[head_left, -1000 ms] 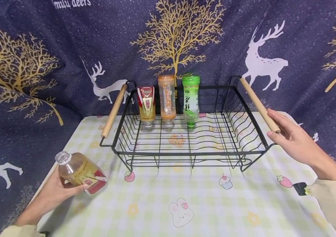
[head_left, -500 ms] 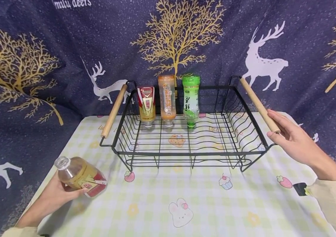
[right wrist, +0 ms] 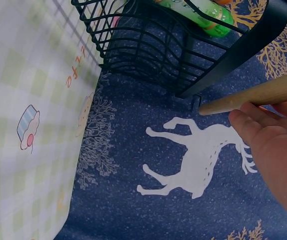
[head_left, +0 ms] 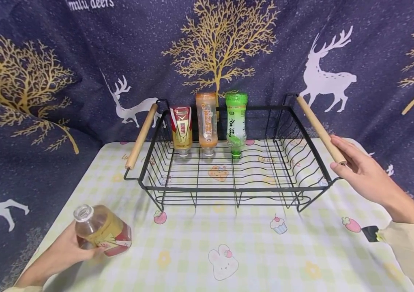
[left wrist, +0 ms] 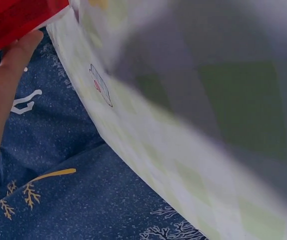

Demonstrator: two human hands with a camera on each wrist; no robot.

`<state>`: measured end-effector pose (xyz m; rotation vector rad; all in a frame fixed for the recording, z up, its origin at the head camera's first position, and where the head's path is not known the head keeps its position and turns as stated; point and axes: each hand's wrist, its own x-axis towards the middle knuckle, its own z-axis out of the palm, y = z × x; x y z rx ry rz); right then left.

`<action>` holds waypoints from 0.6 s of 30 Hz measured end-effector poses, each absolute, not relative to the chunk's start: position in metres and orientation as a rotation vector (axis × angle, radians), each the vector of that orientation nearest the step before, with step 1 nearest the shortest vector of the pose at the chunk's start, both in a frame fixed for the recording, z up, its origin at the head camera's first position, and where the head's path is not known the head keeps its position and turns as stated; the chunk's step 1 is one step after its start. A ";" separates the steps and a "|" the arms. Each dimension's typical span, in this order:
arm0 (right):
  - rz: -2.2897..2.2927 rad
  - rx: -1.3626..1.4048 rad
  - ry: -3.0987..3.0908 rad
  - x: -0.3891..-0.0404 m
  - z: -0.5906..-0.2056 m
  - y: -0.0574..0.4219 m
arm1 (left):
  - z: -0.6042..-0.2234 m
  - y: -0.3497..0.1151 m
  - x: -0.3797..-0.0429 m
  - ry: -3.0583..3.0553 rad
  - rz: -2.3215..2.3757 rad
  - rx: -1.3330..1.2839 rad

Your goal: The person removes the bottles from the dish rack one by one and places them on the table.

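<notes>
My left hand (head_left: 62, 251) grips a clear plastic bottle (head_left: 104, 233) with a red and gold label, its fingers around the far side and thumb across the near side. The bottle leans with its clear, uncapped neck up to the left, over the table's left side. In the left wrist view only its red part (left wrist: 21, 20) shows. My right hand (head_left: 367, 174) touches the right wooden handle (head_left: 321, 129) of a black wire dish rack (head_left: 234, 189). Its fingertips and thumb lie against the outer side near the handle's front end.
Along the rack's back stand a red and gold bottle (head_left: 182, 129), an orange-ended bottle (head_left: 207, 121) and a green bottle (head_left: 236, 121), all upside down. A left wooden handle (head_left: 141, 138) borders the rack. Dark blue cloth (head_left: 82, 24) hangs behind the checked tablecloth (head_left: 258, 259).
My left hand has lowered the bottle slightly toward me, and its neck has come down and a little to the right. The right hand and the rack stay in place.
</notes>
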<state>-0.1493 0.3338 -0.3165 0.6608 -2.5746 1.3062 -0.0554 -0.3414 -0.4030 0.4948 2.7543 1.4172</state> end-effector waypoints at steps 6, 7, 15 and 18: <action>1.301 0.651 -2.576 -0.149 -0.317 0.334 | -0.402 -0.344 -0.053 2.627 1.494 0.579; 1.300 0.649 -2.575 -0.149 -0.317 0.334 | -0.402 -0.345 -0.053 2.609 1.502 0.598; 1.301 0.656 -2.567 -0.149 -0.318 0.334 | -0.400 -0.347 -0.054 2.497 1.537 0.674; 1.308 0.668 -2.556 -0.150 -0.318 0.334 | -0.399 -0.346 -0.054 2.493 1.536 0.672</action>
